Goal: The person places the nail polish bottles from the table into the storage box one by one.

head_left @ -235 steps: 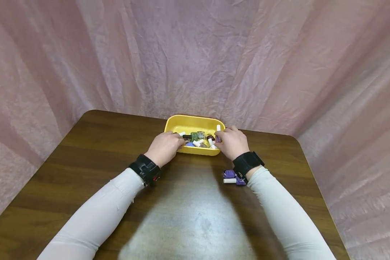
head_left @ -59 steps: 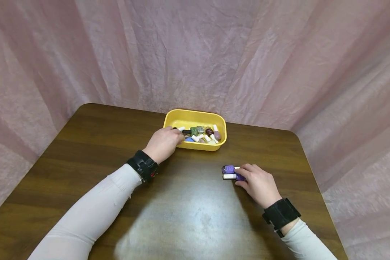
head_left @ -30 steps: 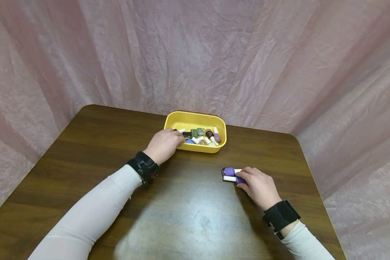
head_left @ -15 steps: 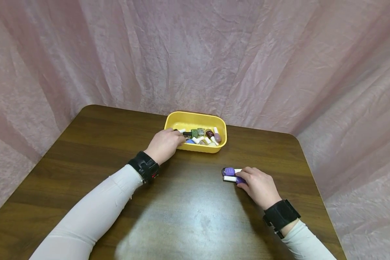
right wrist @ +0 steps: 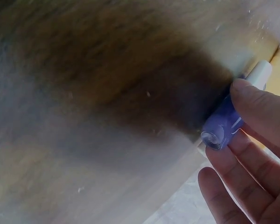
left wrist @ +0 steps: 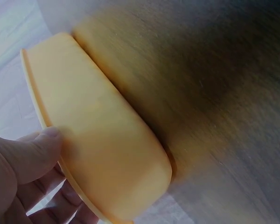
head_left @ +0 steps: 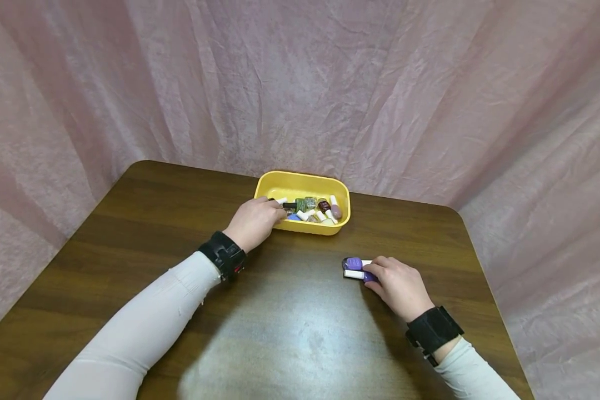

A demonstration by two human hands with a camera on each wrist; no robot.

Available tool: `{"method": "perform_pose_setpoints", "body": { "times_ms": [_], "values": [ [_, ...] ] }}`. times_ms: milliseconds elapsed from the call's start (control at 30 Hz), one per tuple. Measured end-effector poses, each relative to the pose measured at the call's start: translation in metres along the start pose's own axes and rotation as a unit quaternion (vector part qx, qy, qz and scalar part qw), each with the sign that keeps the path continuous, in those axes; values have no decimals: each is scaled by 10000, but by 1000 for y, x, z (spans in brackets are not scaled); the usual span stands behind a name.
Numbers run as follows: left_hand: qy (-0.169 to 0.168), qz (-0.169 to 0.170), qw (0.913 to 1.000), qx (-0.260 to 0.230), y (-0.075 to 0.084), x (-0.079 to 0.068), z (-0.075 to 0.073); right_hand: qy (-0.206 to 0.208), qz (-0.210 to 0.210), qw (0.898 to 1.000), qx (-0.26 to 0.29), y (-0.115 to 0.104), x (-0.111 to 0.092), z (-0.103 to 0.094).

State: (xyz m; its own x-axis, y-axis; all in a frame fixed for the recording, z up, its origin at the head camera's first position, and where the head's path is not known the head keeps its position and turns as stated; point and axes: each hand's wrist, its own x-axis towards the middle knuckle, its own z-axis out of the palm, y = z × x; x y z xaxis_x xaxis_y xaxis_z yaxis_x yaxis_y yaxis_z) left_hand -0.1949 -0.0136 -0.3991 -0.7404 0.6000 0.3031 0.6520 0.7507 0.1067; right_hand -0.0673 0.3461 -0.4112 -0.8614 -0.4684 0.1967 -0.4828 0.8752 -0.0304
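Observation:
My left hand (head_left: 254, 222) grips the near left rim of a yellow plastic container (head_left: 305, 228); in the left wrist view the thumb (left wrist: 49, 140) lies on the outer wall and the fingers reach over the rim. Inside lie several nail polish bottles, among them a green one with a black cap (head_left: 301, 205) and a mauve one (head_left: 336, 211). My right hand (head_left: 397, 286) pinches a purple nail polish bottle (right wrist: 224, 119) with a white cap between thumb and fingers, low at the table. Beside it lies a second purple bottle (head_left: 353, 264), its white cap partly behind my fingers.
Everything stands on a brown wooden table (head_left: 180, 194) with rounded far corners. Pink curtains (head_left: 305, 83) hang close behind the container and along both sides. Light glares off the front middle of the tabletop.
Since the earliest frame my right hand has left the mauve bottle in the container and come back to the purple bottles. Over the last second both hands hold almost still.

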Motion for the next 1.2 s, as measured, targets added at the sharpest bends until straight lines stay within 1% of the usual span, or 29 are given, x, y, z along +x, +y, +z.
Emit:
{"method": "perform_pose_setpoints", "body": {
  "times_ms": [233, 433, 700, 1033, 1200],
  "values": [
    [-44, -45, 10000, -13, 0, 1, 0, 2, -52, 10000, 13, 1, 0, -9],
    [-110, -53, 9999, -44, -1, 3, -2, 160, -97, 9998, 26, 1, 6, -21],
    [-98, -29, 9999, -21, -1, 3, -3, 214, -32, 9997, 111, -2, 16, -32],
    [-25, 24, 10000, 10, -2, 3, 3, 432, -130, 9989, 148, -7, 34, -36],
    [0, 28, 10000, 19, -2, 2, 3, 500, -149, 9985, 156, -9, 42, -35]
  ]
}}
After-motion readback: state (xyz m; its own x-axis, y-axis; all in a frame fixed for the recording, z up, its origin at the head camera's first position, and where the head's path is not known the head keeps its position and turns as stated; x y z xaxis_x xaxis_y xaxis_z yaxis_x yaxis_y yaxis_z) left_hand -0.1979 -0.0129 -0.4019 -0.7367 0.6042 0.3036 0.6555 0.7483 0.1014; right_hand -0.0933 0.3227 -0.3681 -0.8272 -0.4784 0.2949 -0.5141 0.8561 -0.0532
